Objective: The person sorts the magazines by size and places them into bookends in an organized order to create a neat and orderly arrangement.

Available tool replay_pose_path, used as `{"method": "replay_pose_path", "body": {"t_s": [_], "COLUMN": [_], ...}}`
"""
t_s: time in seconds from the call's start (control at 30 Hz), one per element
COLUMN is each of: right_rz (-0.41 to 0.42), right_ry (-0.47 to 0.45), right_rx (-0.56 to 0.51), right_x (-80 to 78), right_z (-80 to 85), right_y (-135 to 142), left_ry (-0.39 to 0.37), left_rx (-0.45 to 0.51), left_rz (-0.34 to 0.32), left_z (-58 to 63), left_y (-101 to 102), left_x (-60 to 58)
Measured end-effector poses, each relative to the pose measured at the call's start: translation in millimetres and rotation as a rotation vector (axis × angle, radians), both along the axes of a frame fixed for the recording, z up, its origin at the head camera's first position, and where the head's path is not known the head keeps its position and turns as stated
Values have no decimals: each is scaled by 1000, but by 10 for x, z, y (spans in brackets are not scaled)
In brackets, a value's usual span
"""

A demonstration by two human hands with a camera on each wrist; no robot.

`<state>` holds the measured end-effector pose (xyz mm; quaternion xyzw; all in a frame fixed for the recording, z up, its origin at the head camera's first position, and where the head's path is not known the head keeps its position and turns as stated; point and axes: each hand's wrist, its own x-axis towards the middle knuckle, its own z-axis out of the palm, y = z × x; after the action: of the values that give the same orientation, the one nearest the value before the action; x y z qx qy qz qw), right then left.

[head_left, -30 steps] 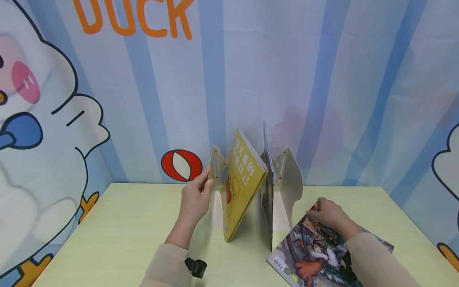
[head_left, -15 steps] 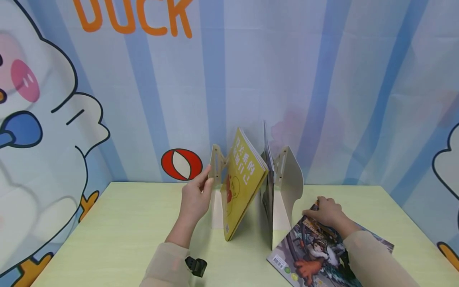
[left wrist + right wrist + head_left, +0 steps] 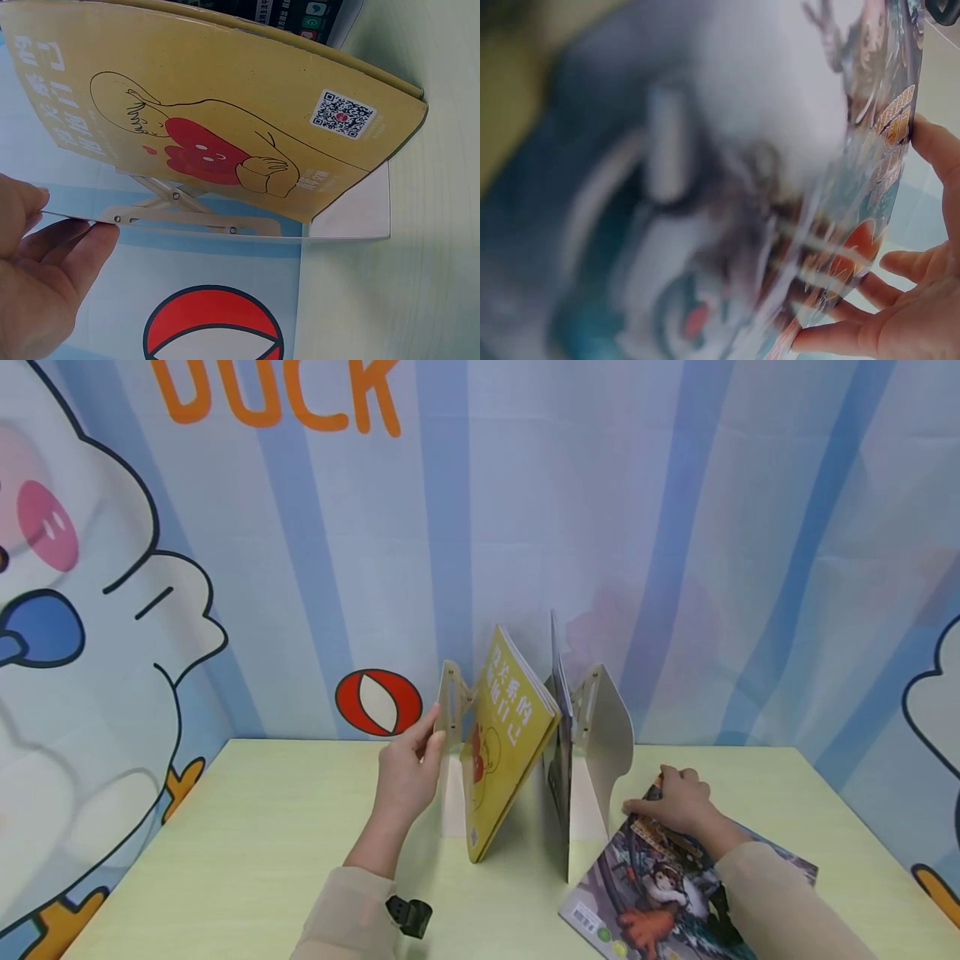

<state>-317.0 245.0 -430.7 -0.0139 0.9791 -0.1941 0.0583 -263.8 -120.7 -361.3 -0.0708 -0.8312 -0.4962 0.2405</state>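
Note:
My left hand [image 3: 408,772] pinches the upright left panel of a cream expandable bookend [image 3: 195,221], thumb on one side and fingers on the other. Inside the bookend a yellow picture book [image 3: 510,743] with a red heart leans over to the right. A thin dark book [image 3: 558,735] stands upright against the right panel [image 3: 611,718]. At the right, my right hand [image 3: 678,802] grips the top edge of a glossy comic book [image 3: 660,893], which lies slanted with its barcode corner toward the bookend. In the right wrist view its cover is blurred up close.
The corner of another book [image 3: 791,860] shows from under the comic, past the right sleeve. A black device [image 3: 409,915] is strapped at the left sleeve. The pale table [image 3: 300,827] runs back to a striped blue curtain [image 3: 517,510] with cartoon prints.
My right hand has shifted slightly up and to the left at the comic's top edge. The left hand, bookend and standing books stay as they were.

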Motion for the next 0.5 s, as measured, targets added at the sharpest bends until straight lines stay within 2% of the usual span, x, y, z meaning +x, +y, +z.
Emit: {"method": "replay_pose_path", "body": {"t_s": [0.27,0.5], "right_rz": [39,26], "right_ry": [11,24], "right_rx": [20,24], "right_x": [-11,-5], "right_z": [1,-1], "right_y": [-50,-77], "left_ry": [19,8], "left_rx": [-9,-2], "left_rz": [-4,-7], "left_z": [-5,0], "left_y": [-8,-4], "left_x": [-4,-1]}}
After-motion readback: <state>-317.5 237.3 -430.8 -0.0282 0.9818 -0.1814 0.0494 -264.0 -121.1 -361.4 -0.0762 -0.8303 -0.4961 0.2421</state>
